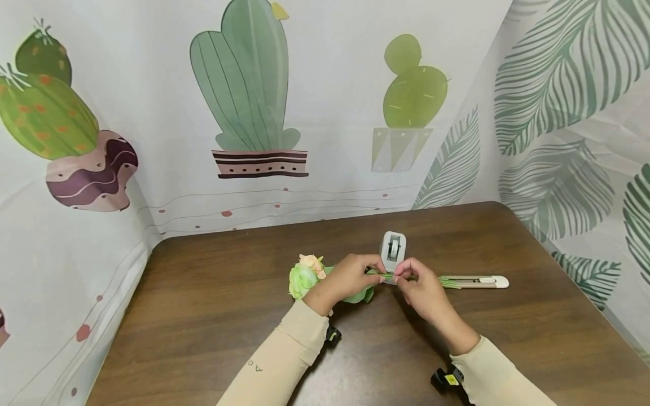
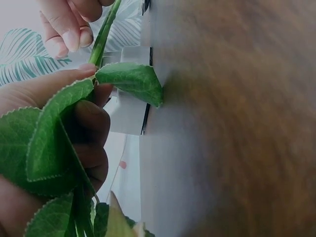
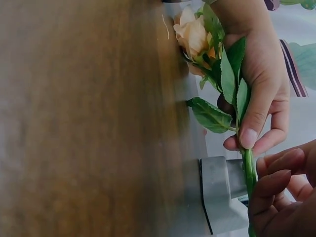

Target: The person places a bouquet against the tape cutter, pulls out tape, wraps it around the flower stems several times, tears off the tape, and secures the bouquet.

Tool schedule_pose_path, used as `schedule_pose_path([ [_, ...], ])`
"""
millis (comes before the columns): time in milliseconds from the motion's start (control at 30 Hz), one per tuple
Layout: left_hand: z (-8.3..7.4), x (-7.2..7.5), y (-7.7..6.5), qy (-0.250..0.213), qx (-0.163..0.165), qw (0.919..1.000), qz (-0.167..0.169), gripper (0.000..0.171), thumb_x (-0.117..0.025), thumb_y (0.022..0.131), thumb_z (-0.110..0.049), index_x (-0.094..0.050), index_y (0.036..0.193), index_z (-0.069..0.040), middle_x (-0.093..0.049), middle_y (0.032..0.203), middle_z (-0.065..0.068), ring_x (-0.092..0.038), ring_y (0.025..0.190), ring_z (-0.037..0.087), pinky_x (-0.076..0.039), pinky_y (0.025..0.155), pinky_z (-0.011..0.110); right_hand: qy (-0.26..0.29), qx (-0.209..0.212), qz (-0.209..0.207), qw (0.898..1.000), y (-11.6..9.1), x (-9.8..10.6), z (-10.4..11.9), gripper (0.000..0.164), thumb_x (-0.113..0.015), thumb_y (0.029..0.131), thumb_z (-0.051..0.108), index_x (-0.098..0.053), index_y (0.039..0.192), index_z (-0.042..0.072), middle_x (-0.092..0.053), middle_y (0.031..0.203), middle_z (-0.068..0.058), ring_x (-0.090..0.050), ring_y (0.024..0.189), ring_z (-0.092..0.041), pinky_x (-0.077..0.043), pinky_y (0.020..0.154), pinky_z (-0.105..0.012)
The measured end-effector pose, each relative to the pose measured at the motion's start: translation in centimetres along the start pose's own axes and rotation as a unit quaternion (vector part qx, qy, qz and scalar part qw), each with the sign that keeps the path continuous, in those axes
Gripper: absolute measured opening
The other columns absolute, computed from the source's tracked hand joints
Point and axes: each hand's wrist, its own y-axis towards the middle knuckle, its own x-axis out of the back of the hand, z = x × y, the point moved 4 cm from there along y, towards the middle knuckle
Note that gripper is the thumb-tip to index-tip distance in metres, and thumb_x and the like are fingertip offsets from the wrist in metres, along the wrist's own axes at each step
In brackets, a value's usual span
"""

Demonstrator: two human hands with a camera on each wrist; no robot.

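Note:
My left hand (image 1: 350,276) pinches the green stems (image 3: 248,168) of artificial flowers between thumb and fingers, just below the leaves (image 2: 129,81). A pale green bloom (image 1: 302,280) and a peach rose (image 3: 192,37) lie to the left, partly hidden by that wrist. My right hand (image 1: 418,285) is curled at the same stems, a little farther along, its thumb and fingertips gathered on them. A grey tape dispenser (image 1: 394,243) stands right behind the fingertips. Whether a strip of tape is between the right fingers, I cannot tell.
A beige and white utility knife (image 1: 496,282) lies on the brown table (image 1: 228,316) right of my right hand, overlapped by the stem ends. Behind the table hangs a cloth (image 1: 335,113) printed with cacti and leaves.

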Motion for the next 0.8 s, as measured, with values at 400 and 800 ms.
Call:
schedule_pose_path([
  [400, -0.21, -0.01, -0.1, -0.016, 0.0, 0.9999, 0.003, 0.005, -0.073, 0.093, -0.02, -0.071, 0.097, -0.022, -0.077, 0.104, -0.004, -0.064, 0.093, 0.006, -0.049, 0.082, 0.021, 0.005, -0.003, 0.0, 1.0, -0.88, -0.31, -0.07, 0.013, -0.067, 0.094, 0.005, -0.056, 0.1, 0.003, -0.06, 0.088, -0.013, -0.045, 0.047, -0.009, -0.04, 0.047, -0.025],
  [800, -0.08, -0.22, 0.0, -0.032, 0.003, 0.9995, 0.006, 0.005, -0.073, 0.093, -0.02, -0.071, 0.095, -0.023, -0.077, 0.104, -0.004, -0.063, 0.092, 0.004, -0.048, 0.082, 0.021, -0.106, 0.033, -0.03, 0.993, -0.74, -0.22, -0.18, 0.013, -0.071, 0.091, 0.008, -0.058, 0.095, 0.01, -0.067, 0.087, -0.006, -0.051, 0.061, -0.01, -0.043, 0.057, -0.024],
])
